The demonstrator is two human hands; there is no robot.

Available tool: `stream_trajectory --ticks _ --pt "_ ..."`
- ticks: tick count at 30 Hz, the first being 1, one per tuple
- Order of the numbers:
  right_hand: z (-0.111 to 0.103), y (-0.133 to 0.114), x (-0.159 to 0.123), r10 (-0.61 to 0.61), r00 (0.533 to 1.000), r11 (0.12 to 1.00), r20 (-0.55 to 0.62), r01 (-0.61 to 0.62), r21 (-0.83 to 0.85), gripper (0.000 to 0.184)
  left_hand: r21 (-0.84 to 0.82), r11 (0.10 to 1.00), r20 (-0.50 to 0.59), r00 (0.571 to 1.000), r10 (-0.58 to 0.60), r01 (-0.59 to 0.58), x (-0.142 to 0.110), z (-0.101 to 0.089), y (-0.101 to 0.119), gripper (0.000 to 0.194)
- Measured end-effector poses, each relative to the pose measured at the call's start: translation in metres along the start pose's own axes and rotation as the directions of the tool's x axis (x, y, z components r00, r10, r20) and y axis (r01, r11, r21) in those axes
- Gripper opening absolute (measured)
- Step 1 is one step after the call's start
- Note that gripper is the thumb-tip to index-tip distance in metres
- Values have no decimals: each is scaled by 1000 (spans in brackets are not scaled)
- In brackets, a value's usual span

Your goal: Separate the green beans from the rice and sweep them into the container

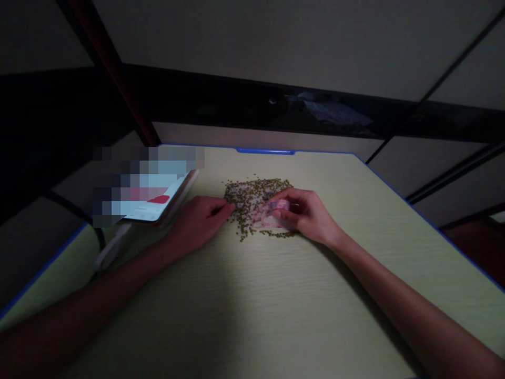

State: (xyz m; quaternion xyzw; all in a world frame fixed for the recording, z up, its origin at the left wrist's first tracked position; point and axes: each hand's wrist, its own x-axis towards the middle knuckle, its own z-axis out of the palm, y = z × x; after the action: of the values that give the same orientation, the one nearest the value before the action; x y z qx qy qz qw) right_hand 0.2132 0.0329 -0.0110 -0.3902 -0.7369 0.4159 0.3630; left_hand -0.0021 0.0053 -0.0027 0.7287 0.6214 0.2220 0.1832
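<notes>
A loose heap of small green beans (258, 189), which look like mung beans, lies on the pale wood-grain table with whitish grains or a whitish patch among them. My right hand (305, 210) is at the heap's right side, its thumb and fingers closed on a crumpled pinkish, see-through plastic piece (270, 213) that rests over the beans. At the heap's left edge is my left hand (209, 213), thumb and fingertips pressed together by the beans. Whatever it pinches, if anything, is too small to make out.
A lit phone or tablet (158, 195), partly blurred out, leans at the left with a pale cable (112, 247) beside it. The table (252, 316) has a blue rim and a blue lip (266, 151) at the back. Light panels with a dark glossy band stand behind.
</notes>
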Motion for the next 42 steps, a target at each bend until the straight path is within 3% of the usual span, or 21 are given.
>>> stream_trajectory --ticks 42 --pt "0 -2 -5 -39 994 999 101 36 38 14 19 1000 -2 1000 2 -2 1 1 -1 38"
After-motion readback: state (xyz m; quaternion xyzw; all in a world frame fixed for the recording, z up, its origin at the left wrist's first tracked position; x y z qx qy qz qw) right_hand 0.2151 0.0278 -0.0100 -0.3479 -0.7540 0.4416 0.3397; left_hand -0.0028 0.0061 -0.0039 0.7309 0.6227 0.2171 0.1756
